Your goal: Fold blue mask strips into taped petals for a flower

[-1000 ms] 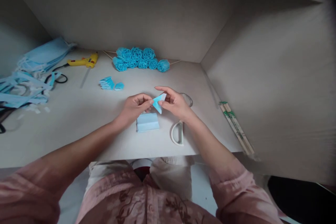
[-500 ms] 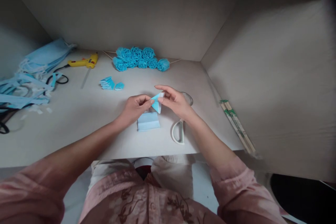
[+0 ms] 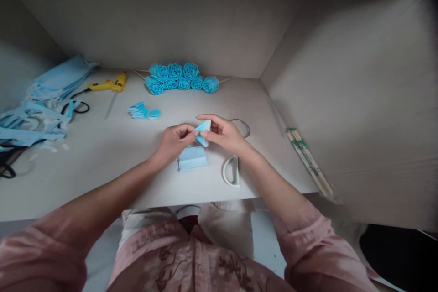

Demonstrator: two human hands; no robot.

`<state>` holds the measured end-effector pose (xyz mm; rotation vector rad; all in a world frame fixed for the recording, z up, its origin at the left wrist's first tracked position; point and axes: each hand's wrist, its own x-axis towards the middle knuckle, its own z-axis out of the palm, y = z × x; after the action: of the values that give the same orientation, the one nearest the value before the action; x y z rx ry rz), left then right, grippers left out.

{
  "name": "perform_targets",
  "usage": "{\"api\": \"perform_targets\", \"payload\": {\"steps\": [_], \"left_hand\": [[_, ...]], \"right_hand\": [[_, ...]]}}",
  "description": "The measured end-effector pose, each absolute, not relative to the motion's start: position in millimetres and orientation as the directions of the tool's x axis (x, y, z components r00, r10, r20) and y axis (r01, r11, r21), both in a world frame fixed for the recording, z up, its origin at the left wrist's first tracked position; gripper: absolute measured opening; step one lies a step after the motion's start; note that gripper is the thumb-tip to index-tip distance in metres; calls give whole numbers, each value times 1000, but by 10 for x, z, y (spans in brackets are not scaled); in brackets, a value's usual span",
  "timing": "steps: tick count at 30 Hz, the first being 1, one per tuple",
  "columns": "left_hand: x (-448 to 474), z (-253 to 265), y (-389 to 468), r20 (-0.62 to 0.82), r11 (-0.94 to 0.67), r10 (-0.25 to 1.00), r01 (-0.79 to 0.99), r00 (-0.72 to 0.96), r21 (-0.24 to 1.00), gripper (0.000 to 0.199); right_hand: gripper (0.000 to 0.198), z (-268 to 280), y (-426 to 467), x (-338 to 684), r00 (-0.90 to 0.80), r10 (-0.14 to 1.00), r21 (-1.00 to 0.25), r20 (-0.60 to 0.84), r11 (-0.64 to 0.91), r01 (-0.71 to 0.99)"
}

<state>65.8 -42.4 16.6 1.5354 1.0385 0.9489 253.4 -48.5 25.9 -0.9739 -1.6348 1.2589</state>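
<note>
Between my two hands is a small blue and white piece of face-mask fabric (image 3: 206,127), folded to a triangle. My left hand (image 3: 176,141) pinches its left corner with thumb and forefinger. On the right edge, my right hand (image 3: 224,134) grips the same piece, its thumb in front and forefinger raised over the top. Just below lies a flat pale-blue rectangle of mask fabric (image 3: 192,159) with a crease across it. Scissors lie partly under my right wrist, with a white handle (image 3: 224,172) showing.
Blue fabric roses (image 3: 183,77) on sticks lie along the back wall. Folded blue petals (image 3: 138,111) sit left of centre. A yellow glue gun (image 3: 107,84), stacked masks (image 3: 63,77) and cut strips (image 3: 30,123) are at left. Wrapped wooden sticks (image 3: 310,162) lie by the right wall.
My right hand has shifted slightly left, and its fingers have closed further over the folded piece. My left hand keeps its pinch. The whole view has moved a little.
</note>
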Motion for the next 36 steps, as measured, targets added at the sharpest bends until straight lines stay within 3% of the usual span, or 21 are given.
{"api": "perform_targets", "payload": {"steps": [8, 22, 27, 31, 36], "left_hand": [[609, 230, -375, 102, -129, 938, 61, 331, 990, 41], [717, 517, -164, 86, -236, 859, 241, 504, 941, 41], [841, 509, -115, 118, -223, 872, 170, 476, 960, 41], [838, 501, -98, 126, -145, 916, 22, 380, 989, 40], [822, 406, -85, 78, -59, 931, -64, 356, 996, 40]], "right_hand": [[46, 263, -461, 2540, -313, 926, -965, 213, 250, 81], [50, 297, -394, 2616, -223, 936, -951, 272, 296, 86], [47, 273, -336, 2698, -148, 943, -948, 297, 310, 77], [48, 339, -358, 2761, -100, 885, -854, 454, 465, 233], [48, 398, -438, 2724, -221, 792, -643, 570, 596, 481]]}}
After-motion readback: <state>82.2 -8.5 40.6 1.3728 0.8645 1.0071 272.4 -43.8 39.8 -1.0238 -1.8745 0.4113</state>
